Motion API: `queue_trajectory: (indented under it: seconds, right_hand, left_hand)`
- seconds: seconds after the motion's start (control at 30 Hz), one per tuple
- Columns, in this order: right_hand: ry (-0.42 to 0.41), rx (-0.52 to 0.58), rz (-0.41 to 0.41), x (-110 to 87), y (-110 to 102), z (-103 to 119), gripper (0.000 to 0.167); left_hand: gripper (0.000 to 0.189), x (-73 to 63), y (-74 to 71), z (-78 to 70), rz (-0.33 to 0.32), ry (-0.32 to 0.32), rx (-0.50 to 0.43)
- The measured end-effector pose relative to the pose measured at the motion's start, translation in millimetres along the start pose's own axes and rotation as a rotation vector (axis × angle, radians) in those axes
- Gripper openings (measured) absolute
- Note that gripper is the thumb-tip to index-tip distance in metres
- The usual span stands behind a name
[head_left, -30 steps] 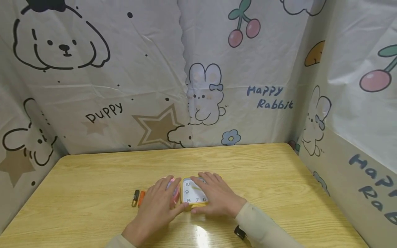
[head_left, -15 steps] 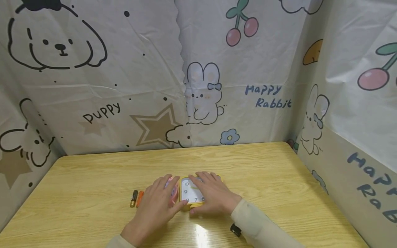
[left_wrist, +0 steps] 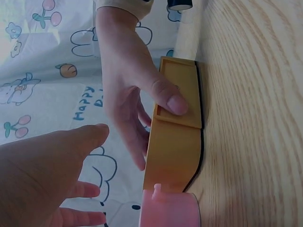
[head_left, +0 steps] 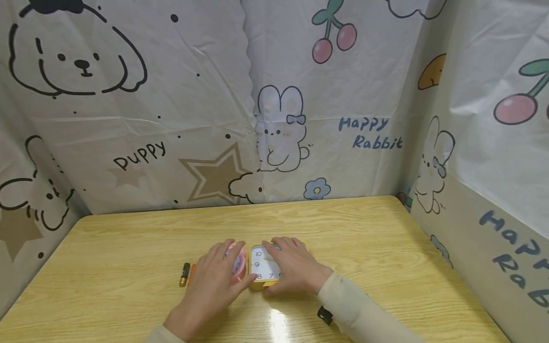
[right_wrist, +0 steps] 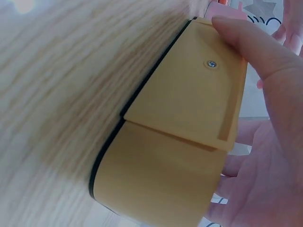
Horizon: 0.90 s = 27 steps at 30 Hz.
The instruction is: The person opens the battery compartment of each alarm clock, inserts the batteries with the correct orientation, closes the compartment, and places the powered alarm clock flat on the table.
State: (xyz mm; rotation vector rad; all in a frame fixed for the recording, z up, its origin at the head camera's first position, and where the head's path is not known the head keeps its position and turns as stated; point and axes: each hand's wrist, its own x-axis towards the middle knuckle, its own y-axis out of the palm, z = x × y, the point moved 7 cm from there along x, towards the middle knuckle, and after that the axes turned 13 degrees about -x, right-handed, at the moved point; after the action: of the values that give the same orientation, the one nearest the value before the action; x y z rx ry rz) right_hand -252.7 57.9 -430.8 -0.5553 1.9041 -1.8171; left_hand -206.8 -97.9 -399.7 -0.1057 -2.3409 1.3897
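Yellow clock (head_left: 262, 267), pink case (left_wrist: 170, 209), wood-grained tan table (head_left: 128, 271)

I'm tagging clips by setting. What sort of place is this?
Probably an indoor tabletop set for recording: a wood-grain table, cartoon-printed sheeting enclosing three sides, and a yellow clock on the tabletop.

Head cam looks forward and down across the table (head_left: 364, 247); both wrist cams sit way closer, tipped sideways, and both catch the yellow clock (left_wrist: 173, 153).
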Motion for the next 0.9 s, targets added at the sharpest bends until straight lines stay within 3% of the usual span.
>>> queue_trajectory:
  seconds: [0.3, 0.73, 0.9]
  right_hand:
    - [0.027, 0.036, -0.037, -3.0, -5.7, -6.8, 0.11]
    - [0.004, 0.102, -0.067, -8.0, -14.5, -6.4, 0.111]
    - [0.01, 0.149, -0.07, -8.6, -18.5, -5.8, 0.114]
  left_hand:
    - [0.075, 2.3, -7.7, 0.6, -0.053, 0.016, -0.023]
    - [0.076, 2.9, -12.4, -0.9, -0.066, 0.022, -0.012]
    - [0.076, 2.8, -14.4, 0.4, -0.041, -0.009, -0.016]
